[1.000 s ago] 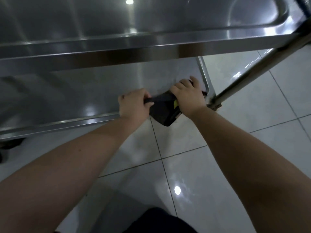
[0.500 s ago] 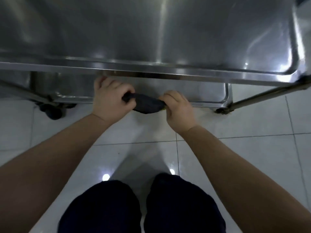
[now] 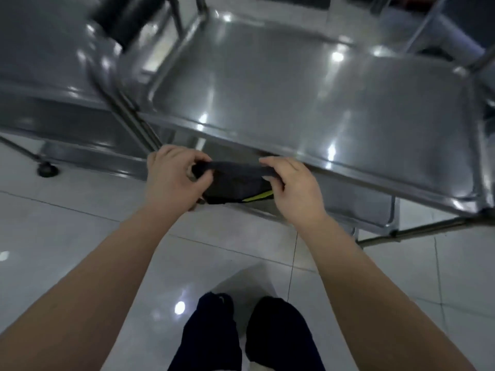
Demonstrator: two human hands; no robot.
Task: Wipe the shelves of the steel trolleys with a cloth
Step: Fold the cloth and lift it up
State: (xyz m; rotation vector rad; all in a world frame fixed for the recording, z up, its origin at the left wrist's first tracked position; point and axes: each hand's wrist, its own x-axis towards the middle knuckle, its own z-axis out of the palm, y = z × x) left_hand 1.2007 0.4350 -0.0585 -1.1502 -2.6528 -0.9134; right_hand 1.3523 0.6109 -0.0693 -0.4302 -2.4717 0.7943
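Left hand [image 3: 175, 180] and right hand [image 3: 290, 187] clamped on cloth [image 3: 233, 180] ends; stretched taut before shelf [image 3: 308, 103], likely refolding for wiping.

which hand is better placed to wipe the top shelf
Likely the right hand: it grips the cloth by the front rim of the top shelf, while the left hand sits farther off, near its corner.

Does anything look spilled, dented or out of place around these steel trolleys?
Nothing stands out: left hand and right hand grip the dark cloth between them; the upper shelf shows only light reflections, no spills or dents, though the picture is blurred.
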